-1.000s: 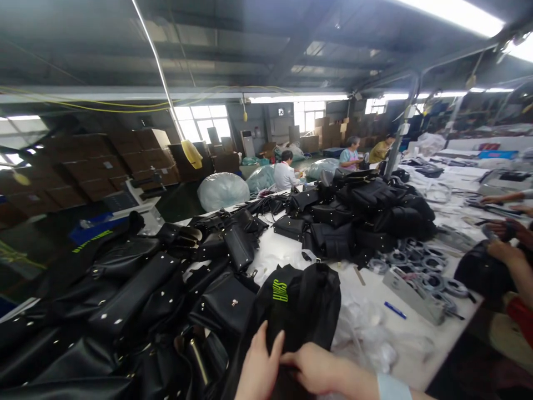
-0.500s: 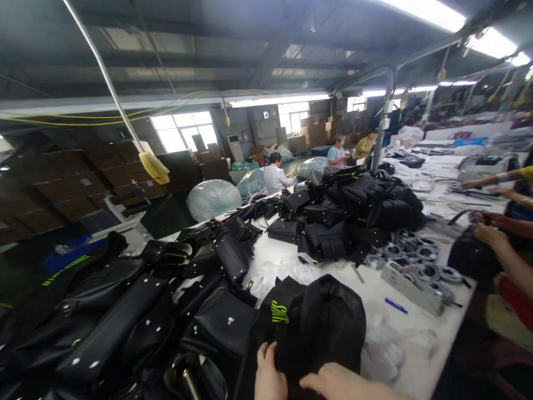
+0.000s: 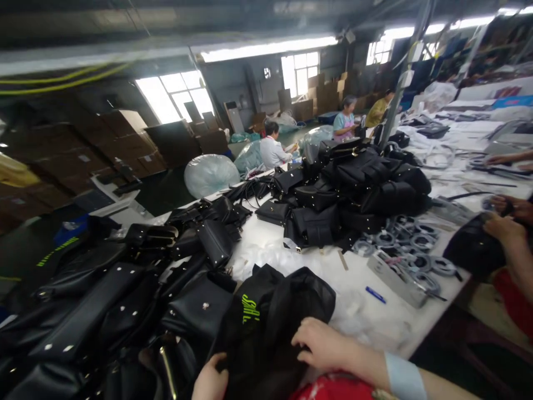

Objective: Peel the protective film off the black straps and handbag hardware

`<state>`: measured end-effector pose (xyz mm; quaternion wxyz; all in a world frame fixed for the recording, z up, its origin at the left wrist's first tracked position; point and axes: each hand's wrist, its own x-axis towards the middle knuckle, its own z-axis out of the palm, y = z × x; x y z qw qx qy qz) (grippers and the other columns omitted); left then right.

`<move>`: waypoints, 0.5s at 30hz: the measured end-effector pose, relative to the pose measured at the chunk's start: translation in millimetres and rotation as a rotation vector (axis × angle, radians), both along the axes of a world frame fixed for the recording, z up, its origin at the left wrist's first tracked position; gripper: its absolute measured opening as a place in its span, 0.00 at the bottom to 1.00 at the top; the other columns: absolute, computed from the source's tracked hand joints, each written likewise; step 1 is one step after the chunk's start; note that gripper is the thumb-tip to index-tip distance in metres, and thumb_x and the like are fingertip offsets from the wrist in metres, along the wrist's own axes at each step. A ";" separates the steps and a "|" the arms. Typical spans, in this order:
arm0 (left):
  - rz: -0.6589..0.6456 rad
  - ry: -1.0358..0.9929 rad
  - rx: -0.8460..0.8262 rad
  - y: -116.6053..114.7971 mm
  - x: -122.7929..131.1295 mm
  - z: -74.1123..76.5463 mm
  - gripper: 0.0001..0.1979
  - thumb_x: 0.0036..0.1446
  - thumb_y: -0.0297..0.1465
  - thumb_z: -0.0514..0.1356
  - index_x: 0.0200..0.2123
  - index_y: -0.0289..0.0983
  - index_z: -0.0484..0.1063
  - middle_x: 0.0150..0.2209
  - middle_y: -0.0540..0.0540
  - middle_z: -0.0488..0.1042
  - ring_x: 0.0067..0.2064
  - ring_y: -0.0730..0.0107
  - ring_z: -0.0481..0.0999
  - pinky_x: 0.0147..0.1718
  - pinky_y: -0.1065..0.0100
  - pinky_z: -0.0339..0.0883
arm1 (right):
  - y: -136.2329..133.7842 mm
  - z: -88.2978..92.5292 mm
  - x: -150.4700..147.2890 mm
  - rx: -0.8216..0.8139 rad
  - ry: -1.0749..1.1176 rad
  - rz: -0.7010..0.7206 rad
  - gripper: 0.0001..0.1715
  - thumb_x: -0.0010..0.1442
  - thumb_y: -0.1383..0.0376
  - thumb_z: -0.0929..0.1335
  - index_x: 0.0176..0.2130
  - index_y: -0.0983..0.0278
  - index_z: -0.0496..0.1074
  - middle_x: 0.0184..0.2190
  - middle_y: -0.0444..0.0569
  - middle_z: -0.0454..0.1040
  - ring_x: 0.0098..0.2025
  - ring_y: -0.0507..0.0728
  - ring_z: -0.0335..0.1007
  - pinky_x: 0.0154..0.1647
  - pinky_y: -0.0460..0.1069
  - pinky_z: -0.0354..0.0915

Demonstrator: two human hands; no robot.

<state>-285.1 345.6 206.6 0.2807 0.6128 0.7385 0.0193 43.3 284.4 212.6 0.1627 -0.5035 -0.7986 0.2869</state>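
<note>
A black cloth bag (image 3: 275, 311) with green lettering lies in front of me at the near edge of the white table (image 3: 353, 272). My left hand (image 3: 211, 379) is at the bag's lower left side, fingers curled against the cloth. On its right side, my right hand (image 3: 318, 340) has its bent fingers on the fabric, thumb apart from them. Black leather bags (image 3: 200, 308) are heaped just left of the cloth bag.
A tall pile of black bags (image 3: 353, 183) stands farther back. Coiled grey straps (image 3: 416, 244), a grey metal box (image 3: 395, 280) and a blue marker (image 3: 375, 294) lie to the right. Another person's hands (image 3: 506, 222) hold a black bag at the right edge.
The view has shifted, and the cloth bag now appears farther left with its top folded differently. My hands have moved farther apart, the left one to the bag's side.
</note>
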 end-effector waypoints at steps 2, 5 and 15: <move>-0.005 0.036 -0.103 -7.9 1.1 20.4 0.14 0.51 0.23 0.54 0.39 0.34 0.75 0.32 0.42 0.80 0.39 0.54 0.81 0.44 0.60 0.71 | 12.5 9.6 1.1 -0.007 -0.011 0.095 0.17 0.55 0.61 0.71 0.45 0.63 0.78 0.38 0.51 0.79 0.44 0.59 0.72 0.52 0.52 0.61; -0.055 0.099 -0.075 -23.0 18.2 37.4 0.10 0.54 0.27 0.56 0.36 0.31 0.76 0.38 0.34 0.80 0.43 0.46 0.79 0.45 0.54 0.70 | 13.0 13.2 2.4 -0.049 0.005 0.140 0.16 0.56 0.63 0.70 0.45 0.63 0.78 0.34 0.49 0.80 0.42 0.58 0.73 0.52 0.52 0.62; 0.438 -0.095 0.245 -86.6 50.7 12.5 0.39 0.57 0.45 0.58 0.67 0.37 0.49 0.66 0.38 0.57 0.62 0.53 0.65 0.61 0.60 0.59 | 12.2 -87.6 44.6 -0.011 0.038 0.225 0.27 0.58 0.47 0.63 0.43 0.62 0.78 0.42 0.54 0.79 0.45 0.65 0.76 0.52 0.60 0.70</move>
